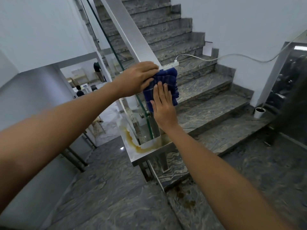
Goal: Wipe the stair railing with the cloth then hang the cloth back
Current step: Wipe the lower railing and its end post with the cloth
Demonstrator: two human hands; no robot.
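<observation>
A dark blue checked cloth (167,80) hangs over the lower end of the steel stair railing (126,29), which rises to the upper left. My left hand (138,77) lies on top of the rail, fingers curled over the cloth's upper edge. My right hand (163,105) is pressed flat with fingers together against the cloth's hanging front side. The part of the cloth under both hands is hidden.
A glass panel (116,52) runs under the rail. A lower steel rail (149,148) carries a yellow-brown stain. Grey marble stairs (207,113) climb to the right, with a white power strip (171,63) and cable on one step. People stand on the floor below at left.
</observation>
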